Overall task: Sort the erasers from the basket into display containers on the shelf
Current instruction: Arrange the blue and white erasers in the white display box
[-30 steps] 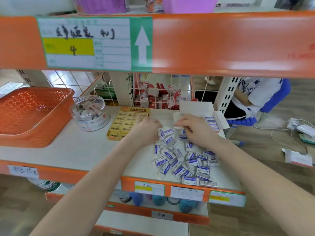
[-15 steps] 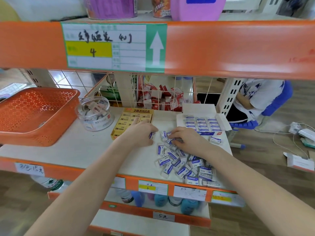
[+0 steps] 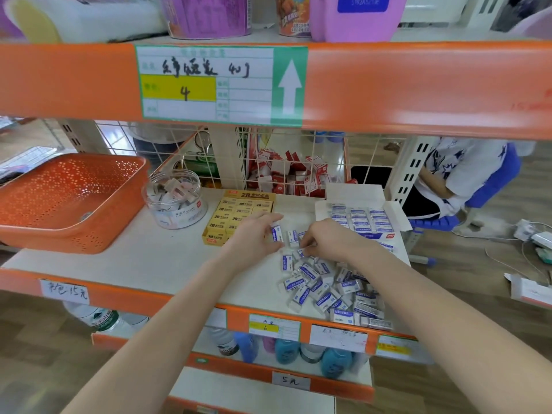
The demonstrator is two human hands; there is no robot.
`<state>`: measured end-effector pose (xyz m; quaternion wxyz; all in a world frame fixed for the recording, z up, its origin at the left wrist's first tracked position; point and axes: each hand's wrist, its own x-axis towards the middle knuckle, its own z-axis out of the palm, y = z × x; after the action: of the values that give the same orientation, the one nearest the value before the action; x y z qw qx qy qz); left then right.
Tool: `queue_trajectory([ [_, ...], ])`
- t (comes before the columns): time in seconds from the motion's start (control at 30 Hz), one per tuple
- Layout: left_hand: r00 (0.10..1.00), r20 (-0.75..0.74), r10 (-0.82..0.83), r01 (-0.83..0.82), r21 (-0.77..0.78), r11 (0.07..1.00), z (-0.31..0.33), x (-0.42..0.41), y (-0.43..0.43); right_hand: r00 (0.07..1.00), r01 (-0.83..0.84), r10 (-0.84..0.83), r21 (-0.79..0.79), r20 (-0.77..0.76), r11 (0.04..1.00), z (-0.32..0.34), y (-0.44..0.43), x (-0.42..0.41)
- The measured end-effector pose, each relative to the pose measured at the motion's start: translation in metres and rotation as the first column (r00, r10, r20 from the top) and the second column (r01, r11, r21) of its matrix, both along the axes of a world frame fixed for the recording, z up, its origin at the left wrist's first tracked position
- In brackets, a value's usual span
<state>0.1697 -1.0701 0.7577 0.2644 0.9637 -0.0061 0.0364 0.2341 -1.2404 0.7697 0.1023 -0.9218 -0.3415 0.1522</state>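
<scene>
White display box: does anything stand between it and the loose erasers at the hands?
Nothing visible does. The white display box lies open on the shelf right behind the right hand, whose fingers are among the loose erasers.

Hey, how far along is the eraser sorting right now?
Done: the orange basket looks almost empty, and the white box holds several neat rows. In hand: the left hand holds one eraser; the right hand picks at the pile. Left: that big loose pile.

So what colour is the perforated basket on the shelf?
The basket is orange, seen best in the head view.
</scene>
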Motion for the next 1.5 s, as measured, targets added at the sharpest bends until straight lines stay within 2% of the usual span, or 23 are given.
queue_trajectory([
  [0.17, 0.999, 0.026, 0.041, -0.038, -0.11, 0.993, 0.004, -0.003, -0.002, 1.0, 0.024, -0.024, 0.012, -0.017, 1.0, -0.004, 0.001, -0.001],
  [0.33, 0.998, 0.002, 0.07, -0.069, -0.197, 0.978, 0.005, -0.007, -0.007, 0.996, 0.013, -0.018, 0.056, 0.086, 0.998, -0.009, -0.003, -0.005],
  [0.47, 0.998, 0.014, 0.067, -0.059, -0.296, 0.953, 0.004, -0.007, -0.007, 0.986, 0.023, -0.052, 0.183, 0.159, 0.983, -0.007, -0.017, -0.011],
  [0.6, 0.996, 0.019, 0.09, -0.077, -0.352, 0.933, 0.007, 0.0, -0.014, 0.977, 0.125, -0.18, 0.382, 0.112, 0.916, 0.002, -0.041, -0.008],
  [0.73, 0.999, 0.023, 0.031, -0.022, -0.32, 0.947, 0.008, 0.011, -0.03, 0.934, 0.251, -0.338, 0.464, 0.113, 0.849, 0.002, -0.073, 0.004],
  [0.9, 0.999, 0.044, 0.024, -0.011, -0.289, 0.957, 0.006, 0.028, -0.057, 0.883, 0.34, -0.445, 0.45, 0.149, 0.825, 0.008, -0.104, 0.009],
  [1.13, 0.988, 0.153, -0.019, 0.057, -0.249, 0.967, 0.006, 0.065, -0.091, 0.857, 0.374, -0.481, 0.421, 0.184, 0.826, 0.009, -0.13, 0.016],
  [1.27, 0.99, 0.137, -0.032, 0.063, -0.228, 0.972, 0.008, 0.087, -0.108, 0.849, 0.381, -0.492, 0.424, 0.191, 0.822, 0.005, -0.138, 0.02],
  [1.5, 0.989, 0.076, -0.125, 0.131, -0.079, 0.988, -0.001, 0.12, -0.124, 0.864, 0.372, -0.476, 0.43, 0.163, 0.823, -0.001, -0.147, 0.017],
])
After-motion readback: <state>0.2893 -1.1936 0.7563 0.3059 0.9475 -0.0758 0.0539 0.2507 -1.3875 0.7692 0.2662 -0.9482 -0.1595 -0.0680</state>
